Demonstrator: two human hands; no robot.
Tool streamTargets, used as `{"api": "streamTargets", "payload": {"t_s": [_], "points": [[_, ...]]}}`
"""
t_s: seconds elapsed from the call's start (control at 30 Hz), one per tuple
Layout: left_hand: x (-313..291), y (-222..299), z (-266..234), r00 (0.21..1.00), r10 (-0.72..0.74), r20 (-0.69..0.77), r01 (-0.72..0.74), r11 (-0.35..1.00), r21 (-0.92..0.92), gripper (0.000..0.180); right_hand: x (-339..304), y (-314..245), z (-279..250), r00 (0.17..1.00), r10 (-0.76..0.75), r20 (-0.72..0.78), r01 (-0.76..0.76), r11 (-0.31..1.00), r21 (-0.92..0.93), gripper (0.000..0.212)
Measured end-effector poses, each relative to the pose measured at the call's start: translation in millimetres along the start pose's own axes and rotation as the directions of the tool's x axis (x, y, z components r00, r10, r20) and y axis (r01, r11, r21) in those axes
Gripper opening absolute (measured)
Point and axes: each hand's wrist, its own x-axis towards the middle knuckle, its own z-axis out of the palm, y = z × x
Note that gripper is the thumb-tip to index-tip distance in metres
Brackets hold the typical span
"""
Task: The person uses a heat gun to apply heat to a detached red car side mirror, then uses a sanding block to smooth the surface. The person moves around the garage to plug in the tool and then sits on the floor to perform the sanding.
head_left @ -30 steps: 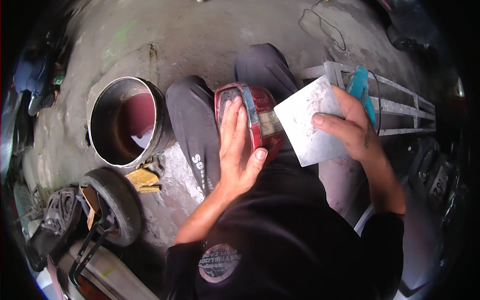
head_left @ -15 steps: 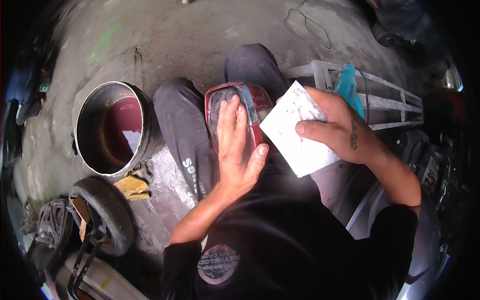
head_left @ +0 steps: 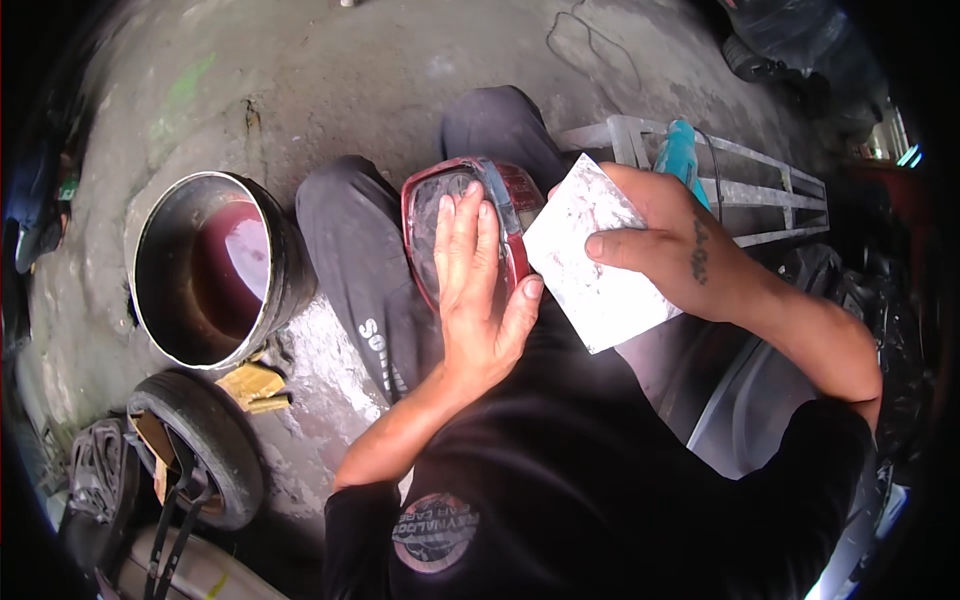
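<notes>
A red-rimmed, rounded part with a worn dark grey face (head_left: 423, 225), which looks like a car side mirror housing, rests between my thighs. My left hand (head_left: 475, 290) lies on it, fingers stretched along the dark face and thumb apart at its right edge. In my right hand (head_left: 665, 240) is a white square board (head_left: 590, 270) with grey smears, pinched with the thumb on top; the other fingers are mostly hidden behind it. The board is held tilted, corner up, just right of the red part.
To the left stands a bucket (head_left: 150, 275) with reddish liquid inside. Below it are a yellow-brown scrap (head_left: 250, 385) and a small wheel (head_left: 235, 465). A pale metal frame (head_left: 770, 205) with a teal tool (head_left: 677, 155) lies at right; a thin cable (head_left: 590, 40) is on the floor beyond.
The whole view has shifted slightly. My left hand stays flat on the red part, and my right hand keeps the white board in nearly the same place, its elbow a little farther out.
</notes>
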Motion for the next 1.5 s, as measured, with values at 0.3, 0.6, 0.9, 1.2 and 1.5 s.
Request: {"api": "streamTargets", "payload": {"t_s": [0.3, 0.6, 0.9, 1.2, 1.5], "points": [[2, 3, -5, 0.998, -0.048, 0.044, 0.05, 0.998, -0.028, 0.071, 2, 18, 1, 0.991, -0.13, 0.006, 0.128, 0.98, 0.151, 0.035], [1, 3, -7, 0.998, -0.055, 0.028, 0.056, 0.998, -0.023, 0.07, 5, 59, 19, 0.966, -0.236, -0.103, 0.256, 0.924, 0.284, 0.042], [-6, 6, -9, 0.999, -0.039, -0.031, 0.037, 0.998, -0.051, 0.068, 9, 31, 9, 0.975, -0.216, -0.05, 0.214, 0.976, -0.04, 0.043], [-5, 6, -19, 0.997, -0.069, -0.036, 0.067, 0.996, -0.059, 0.067, 35, 76, 33, 0.942, -0.332, -0.046, 0.307, 0.798, 0.519, 0.046], [-8, 10, -26, 0.99, -0.14, -0.03, 0.138, 0.989, -0.049, 0.066, 35, 61, 24, 0.934, -0.356, 0.036, 0.309, 0.853, 0.422, 0.043]]}}
